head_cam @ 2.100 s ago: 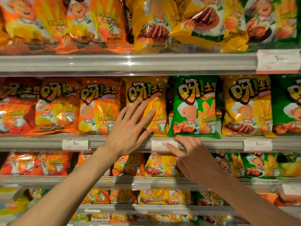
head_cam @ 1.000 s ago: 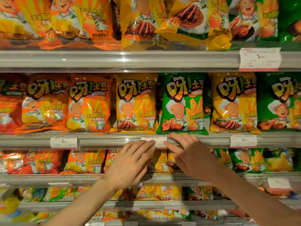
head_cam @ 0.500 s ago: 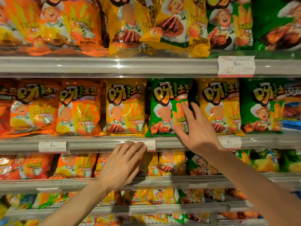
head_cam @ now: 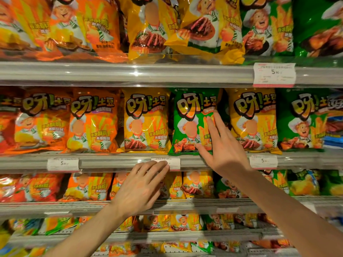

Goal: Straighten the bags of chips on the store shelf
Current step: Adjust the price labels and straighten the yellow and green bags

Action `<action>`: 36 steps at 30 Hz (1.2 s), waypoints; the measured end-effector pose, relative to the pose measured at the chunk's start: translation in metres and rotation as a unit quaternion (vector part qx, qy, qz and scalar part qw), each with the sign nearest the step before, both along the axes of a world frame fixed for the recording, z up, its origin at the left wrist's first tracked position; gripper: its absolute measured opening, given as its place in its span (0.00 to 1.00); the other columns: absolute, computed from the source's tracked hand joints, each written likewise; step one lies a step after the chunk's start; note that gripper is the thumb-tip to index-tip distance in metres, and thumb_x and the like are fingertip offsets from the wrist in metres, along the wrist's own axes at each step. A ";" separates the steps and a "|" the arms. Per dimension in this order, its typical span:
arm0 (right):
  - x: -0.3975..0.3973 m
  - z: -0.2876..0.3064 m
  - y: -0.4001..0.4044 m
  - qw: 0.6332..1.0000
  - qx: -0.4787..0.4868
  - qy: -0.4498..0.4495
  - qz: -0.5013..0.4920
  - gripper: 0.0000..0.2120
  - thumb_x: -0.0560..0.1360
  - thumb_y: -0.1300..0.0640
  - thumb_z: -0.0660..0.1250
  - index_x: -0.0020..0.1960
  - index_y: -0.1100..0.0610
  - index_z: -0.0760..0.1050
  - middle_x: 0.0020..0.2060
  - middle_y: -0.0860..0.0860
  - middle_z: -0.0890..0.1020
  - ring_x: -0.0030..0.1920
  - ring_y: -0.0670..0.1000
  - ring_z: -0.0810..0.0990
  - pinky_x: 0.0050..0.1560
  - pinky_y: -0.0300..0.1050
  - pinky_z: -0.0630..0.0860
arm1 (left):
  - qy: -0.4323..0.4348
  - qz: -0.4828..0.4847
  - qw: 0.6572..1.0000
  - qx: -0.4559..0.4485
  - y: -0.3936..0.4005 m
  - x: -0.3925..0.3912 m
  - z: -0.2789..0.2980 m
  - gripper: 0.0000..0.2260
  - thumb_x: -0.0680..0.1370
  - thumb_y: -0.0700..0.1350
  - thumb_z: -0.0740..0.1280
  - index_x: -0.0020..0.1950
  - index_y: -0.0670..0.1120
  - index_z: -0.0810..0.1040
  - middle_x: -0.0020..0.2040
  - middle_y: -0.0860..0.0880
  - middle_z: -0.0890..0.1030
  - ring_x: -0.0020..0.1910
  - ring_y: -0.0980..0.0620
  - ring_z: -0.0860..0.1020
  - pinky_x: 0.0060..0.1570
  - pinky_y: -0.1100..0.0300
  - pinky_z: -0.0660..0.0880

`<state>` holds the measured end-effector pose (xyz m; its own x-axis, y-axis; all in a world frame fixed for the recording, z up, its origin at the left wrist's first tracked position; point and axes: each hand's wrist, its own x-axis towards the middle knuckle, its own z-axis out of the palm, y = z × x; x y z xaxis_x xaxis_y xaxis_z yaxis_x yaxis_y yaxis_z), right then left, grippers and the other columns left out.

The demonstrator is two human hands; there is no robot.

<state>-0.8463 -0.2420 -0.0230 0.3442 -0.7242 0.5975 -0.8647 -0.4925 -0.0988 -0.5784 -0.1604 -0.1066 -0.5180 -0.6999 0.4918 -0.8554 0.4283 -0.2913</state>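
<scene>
Green chip bag (head_cam: 193, 121) stood tall on the middle shelf (head_cam: 115, 161), right under the flat, loose right hand (head_cam: 225, 151) touching it, while the loose left hand (head_cam: 141, 188) rested lower, holding nothing

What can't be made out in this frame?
- Green bag: lower right of its front hidden by the right hand, head view.
- Middle price tag: print partly covered by the left hand's fingertips, rest too small.
- Top-shelf bags: upper parts cut off by the top edge.
- Lowest shelf: bags blurred, partly behind both forearms.
</scene>
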 end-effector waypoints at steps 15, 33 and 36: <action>0.003 -0.033 0.012 0.998 -0.027 -0.061 -0.022 0.42 0.80 0.36 0.59 0.82 0.60 0.50 0.81 0.59 0.57 0.79 0.59 0.62 0.73 0.60 0.69 | 0.208 -0.013 0.978 -0.023 -0.001 -0.023 -0.020 0.22 0.76 0.47 0.67 0.70 0.42 0.78 0.68 0.44 0.79 0.66 0.44 0.72 0.63 0.47 0.69; -0.065 -0.116 0.079 0.961 0.207 -0.180 -0.017 0.39 0.77 0.28 0.53 0.82 0.45 0.49 0.81 0.38 0.44 0.79 0.37 0.41 0.78 0.45 0.51 | 0.452 0.102 0.875 0.141 0.036 -0.120 -0.033 0.30 0.81 0.62 0.58 0.81 0.55 0.61 0.83 0.56 0.53 0.82 0.57 0.47 0.77 0.56 0.49; -0.094 -0.114 0.077 0.945 0.241 -0.223 -0.017 0.37 0.77 0.29 0.55 0.81 0.39 0.46 0.80 0.36 0.48 0.80 0.39 0.46 0.79 0.48 0.55 | 0.481 0.125 0.856 0.143 0.036 -0.149 -0.034 0.29 0.79 0.65 0.58 0.80 0.63 0.57 0.81 0.59 0.57 0.80 0.63 0.52 0.74 0.62 0.55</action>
